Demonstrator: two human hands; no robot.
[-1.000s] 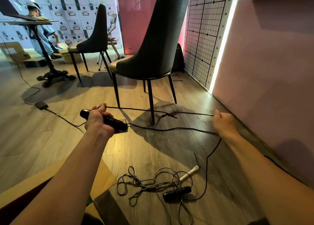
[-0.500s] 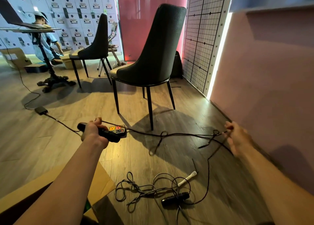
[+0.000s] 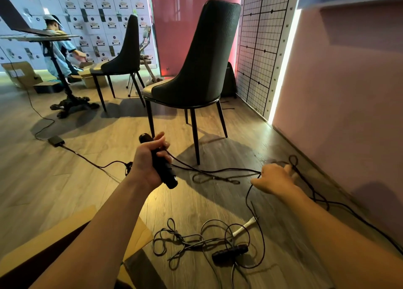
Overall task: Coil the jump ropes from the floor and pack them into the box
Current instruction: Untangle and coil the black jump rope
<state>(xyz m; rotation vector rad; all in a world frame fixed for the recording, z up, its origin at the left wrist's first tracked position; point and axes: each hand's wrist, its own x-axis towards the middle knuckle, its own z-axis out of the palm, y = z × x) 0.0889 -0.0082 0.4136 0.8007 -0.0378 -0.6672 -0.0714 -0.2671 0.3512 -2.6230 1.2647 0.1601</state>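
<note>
Left hand (image 3: 148,166) grips a black handle (image 3: 169,177); right hand (image 3: 275,179) pinches its cord (image 3: 218,171), which sags slack toward the floor (image 3: 65,179). Cord judged light, limp, tangle-prone: best held at handle, loops gathered hand to hand. Second rope (image 3: 196,241) lies tangled near box (image 3: 65,234).
</note>
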